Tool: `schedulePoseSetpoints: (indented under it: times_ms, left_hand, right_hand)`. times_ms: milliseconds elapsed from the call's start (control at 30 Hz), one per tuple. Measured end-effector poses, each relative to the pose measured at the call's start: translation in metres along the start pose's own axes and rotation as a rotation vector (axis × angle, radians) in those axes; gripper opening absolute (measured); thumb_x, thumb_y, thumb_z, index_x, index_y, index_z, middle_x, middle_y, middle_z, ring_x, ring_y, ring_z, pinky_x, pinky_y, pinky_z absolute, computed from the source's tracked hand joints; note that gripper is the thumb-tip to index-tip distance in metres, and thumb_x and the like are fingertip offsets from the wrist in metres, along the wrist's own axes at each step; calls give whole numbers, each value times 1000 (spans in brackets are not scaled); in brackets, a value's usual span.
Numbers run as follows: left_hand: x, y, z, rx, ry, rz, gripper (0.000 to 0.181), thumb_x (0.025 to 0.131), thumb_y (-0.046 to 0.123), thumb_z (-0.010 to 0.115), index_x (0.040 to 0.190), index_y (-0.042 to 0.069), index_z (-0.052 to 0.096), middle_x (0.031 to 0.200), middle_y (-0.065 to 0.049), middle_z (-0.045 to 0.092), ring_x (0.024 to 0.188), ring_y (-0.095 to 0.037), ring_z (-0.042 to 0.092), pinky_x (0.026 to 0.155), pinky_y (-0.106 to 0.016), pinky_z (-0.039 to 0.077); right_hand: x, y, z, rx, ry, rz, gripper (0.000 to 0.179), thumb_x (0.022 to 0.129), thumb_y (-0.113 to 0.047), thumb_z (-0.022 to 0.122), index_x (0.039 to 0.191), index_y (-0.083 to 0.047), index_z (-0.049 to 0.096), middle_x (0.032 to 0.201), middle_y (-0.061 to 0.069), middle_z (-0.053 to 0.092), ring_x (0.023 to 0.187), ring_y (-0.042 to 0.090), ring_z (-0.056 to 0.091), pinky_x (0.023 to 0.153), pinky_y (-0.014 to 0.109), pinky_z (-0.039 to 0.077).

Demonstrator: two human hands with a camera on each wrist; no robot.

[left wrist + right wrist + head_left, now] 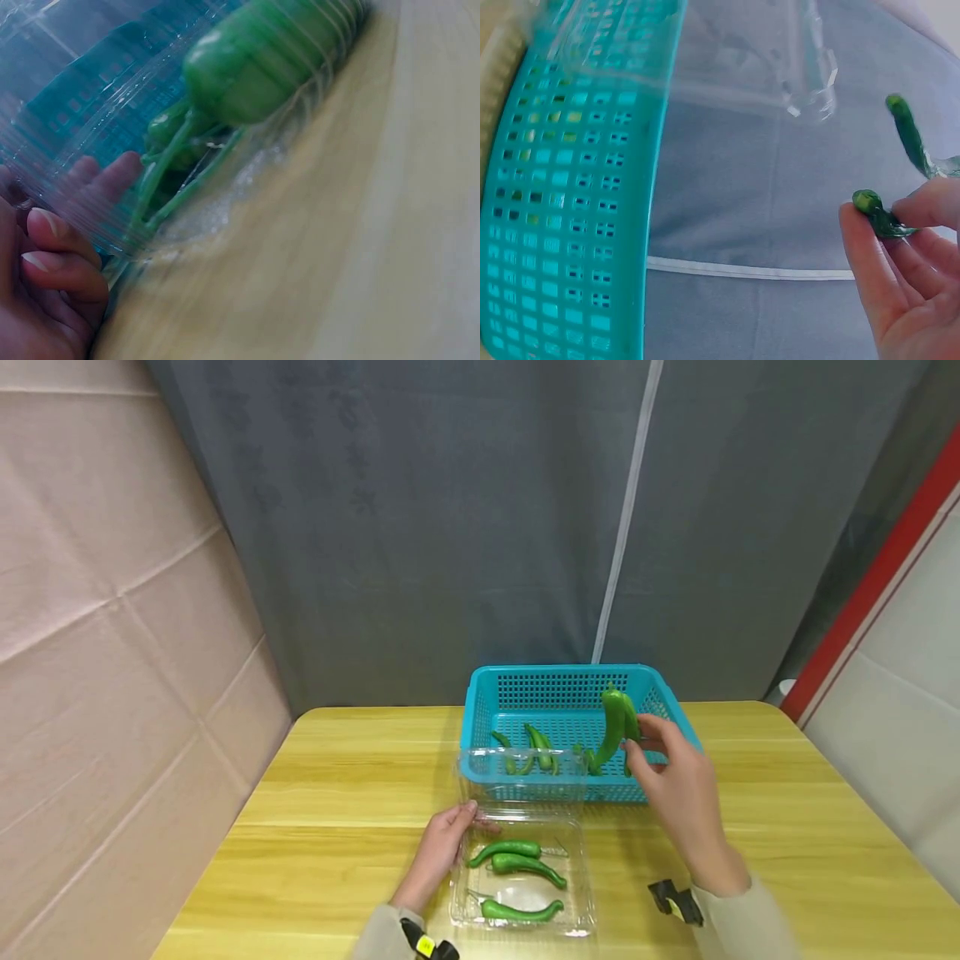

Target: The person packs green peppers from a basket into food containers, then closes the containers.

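Note:
Above the right part of the blue basket (555, 670), my right hand (686, 785) pinches green chili peppers (615, 727), seemingly two, between thumb and fingers. The right wrist view shows a pepper end (866, 201) at the fingertips. My left hand (442, 843) holds the left edge of a clear plastic clamshell box (579, 881) near its hinge, some fingers showing through the plastic. Three green chili peppers (522, 865) lie inside the box. Its raised lid (517, 793) stands in front of the basket. Up close, the left wrist view shows a pepper (247, 67) through the box wall.
More green chili peppers (540, 743) lie in the basket, partly seen through the lid. Both containers stand on a wood-grain table (360, 777). A grey curtain (420, 527) hangs behind it, and pale cloth (112, 693) covers the left side.

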State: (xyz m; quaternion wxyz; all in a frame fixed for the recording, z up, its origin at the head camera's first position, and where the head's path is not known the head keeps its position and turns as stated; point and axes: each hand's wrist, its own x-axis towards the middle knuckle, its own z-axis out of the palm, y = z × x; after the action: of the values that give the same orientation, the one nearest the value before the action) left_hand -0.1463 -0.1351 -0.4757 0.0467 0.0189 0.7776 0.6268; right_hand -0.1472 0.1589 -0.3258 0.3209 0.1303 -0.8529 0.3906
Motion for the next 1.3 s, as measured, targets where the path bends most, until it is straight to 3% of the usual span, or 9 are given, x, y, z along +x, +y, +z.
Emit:
schedulePoseSetpoints:
  times_ms: [233,367,533,633,800,967,1167,1300]
  left_hand:
    - [-7,15,-1,-5,-17,-1,42,92,46,39,91,16,68,86,0,68,30,-4,27,28,-24,26]
    - [-13,29,-1,-5,-26,9,39,95,38,39,93,10,66,89,-4,68,32,-5,27,29,-22,26]
    - [-15,33,-1,7,-32,-4,39,95,39,38,94,11,65,90,-4,68,33,-5,28,30,-20,28]
    - [-11,24,-1,1,-23,-8,40,93,44,39,92,14,66,88,-2,68,33,-6,28,30,-21,27]
    - [-1,1,1,-20,-4,-6,44,88,54,40,89,17,65,87,4,68,32,-8,28,27,-23,27]
    - [-1,-1,1,-16,-9,-7,47,88,56,39,90,18,65,87,3,68,32,-8,29,27,-25,28]
    - [-1,0,0,11,1,-5,46,87,57,39,92,20,66,87,3,68,33,-9,30,29,-25,30]
    - [0,1,-1,10,20,-6,45,87,55,41,91,19,67,77,-1,66,33,-8,31,29,-24,30]
  right_hand:
    - [-13,-7,-3,38,31,-11,34,79,-2,65,111,-5,56,95,5,63,80,-2,56,58,7,45]
    - [-18,-8,-2,36,19,-29,35,77,-1,65,110,-4,56,94,6,64,79,4,60,58,7,45]
    - [-24,-8,3,66,-37,-71,36,76,1,66,109,-6,56,93,3,64,76,6,61,57,10,47]
    - [-26,-8,9,95,-112,-138,36,73,2,68,107,-7,57,90,0,64,74,6,61,56,12,48]
    - [-30,-7,21,164,-318,-246,37,72,2,70,104,-10,57,88,-5,63,74,5,59,56,14,49]
    - [-36,-8,32,226,-510,-266,34,74,1,68,105,-11,57,89,-5,63,74,5,59,57,16,49]
    - [-41,-6,43,186,-649,-308,31,77,-2,66,104,-13,57,93,-3,63,77,7,60,59,15,49]
    - [-44,-4,52,188,-740,-301,31,78,-2,65,106,-12,57,96,-1,63,79,7,60,61,15,49]
